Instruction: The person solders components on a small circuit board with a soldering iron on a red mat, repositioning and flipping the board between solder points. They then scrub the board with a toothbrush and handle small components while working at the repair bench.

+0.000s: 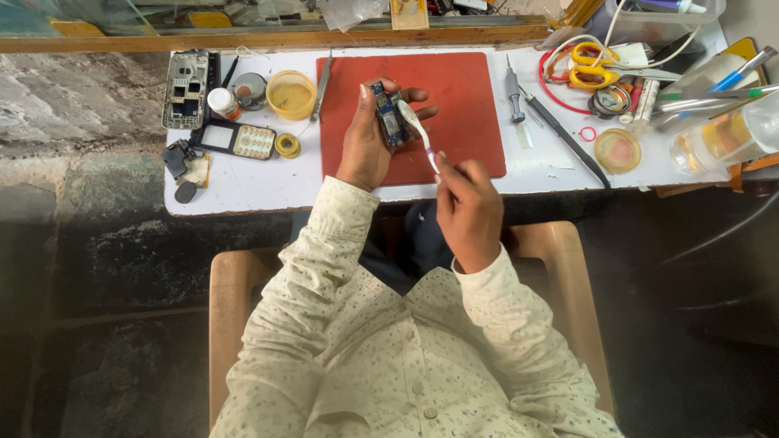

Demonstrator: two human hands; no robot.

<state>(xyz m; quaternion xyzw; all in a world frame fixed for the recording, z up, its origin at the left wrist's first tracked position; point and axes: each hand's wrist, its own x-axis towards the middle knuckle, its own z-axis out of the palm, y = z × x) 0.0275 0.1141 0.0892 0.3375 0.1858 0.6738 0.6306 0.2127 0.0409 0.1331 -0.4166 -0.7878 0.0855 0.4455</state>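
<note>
The white brush (420,132) was pinched at its near end by our right hand (468,207), its long axis slanting up and left so the bristled head met the circuit board (389,114). That small blue board stood nearly upright, long axis pointing away from us, gripped between thumb and curled fingers of our left hand (367,142) above the red mat (462,105). Farther off lay a yellow cup (291,94), tweezers (323,83) and orange scissors (596,69) on the white table (243,182).
</note>
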